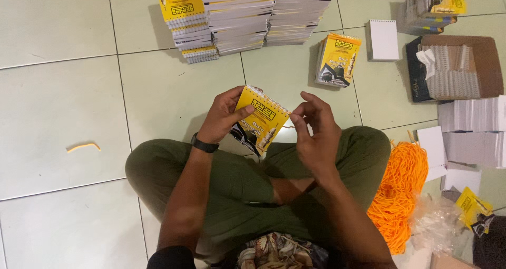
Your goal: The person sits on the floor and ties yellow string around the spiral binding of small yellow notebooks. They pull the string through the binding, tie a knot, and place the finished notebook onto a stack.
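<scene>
The left hand [224, 116] gripped a small yellow spiral-bound booklet [261, 120] by its left edge, thumb across the cover and fingers hidden behind it. The booklet was held tilted above the person's crossed legs, its wire spine uppermost. Just to the right of that grip, the right hand [314, 134] had its fingertips [298, 112] pinched together at the booklet's upper right corner; whether they held anything or merely touched the spine was too small to make out. A black wristband [204, 143] sat below the gripping hand.

Beyond the grip, tall stacks of booklets [242, 16] rose past the top edge, cut off. Farther right of the hands lay a short pile of yellow booklets [338, 59], a white pad [383, 39] and a brown box [458, 66] of wire spirals. Lower right of the grip, a heap of orange cord [398, 192] lay beside the knee, with clear plastic [440, 227] blurred beyond it. One loose orange strand [83, 147] lay far left on the tiled floor [63, 89].
</scene>
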